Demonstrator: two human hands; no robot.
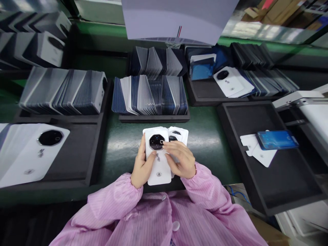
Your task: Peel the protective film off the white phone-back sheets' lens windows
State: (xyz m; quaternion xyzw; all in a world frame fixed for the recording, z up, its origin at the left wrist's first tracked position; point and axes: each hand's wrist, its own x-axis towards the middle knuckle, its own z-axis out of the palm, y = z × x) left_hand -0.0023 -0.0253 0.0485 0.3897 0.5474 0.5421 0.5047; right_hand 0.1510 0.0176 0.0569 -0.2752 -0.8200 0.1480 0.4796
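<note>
Green bench holds full racks behind; your left hand (141, 166) and right hand (180, 159) clasp a fanned stack of white back covers (160, 171), few lying sorted in the right tray (258, 123)

Green bench (205, 136) – black trays (256, 112) directly on it, holding rows of upright phone covers (151, 94).

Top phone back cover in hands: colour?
White phone back cover, black camera cutout; head view.

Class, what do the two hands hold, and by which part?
A small stack of white phone back covers: left hand grips its left edge, right hand its right side.
</note>
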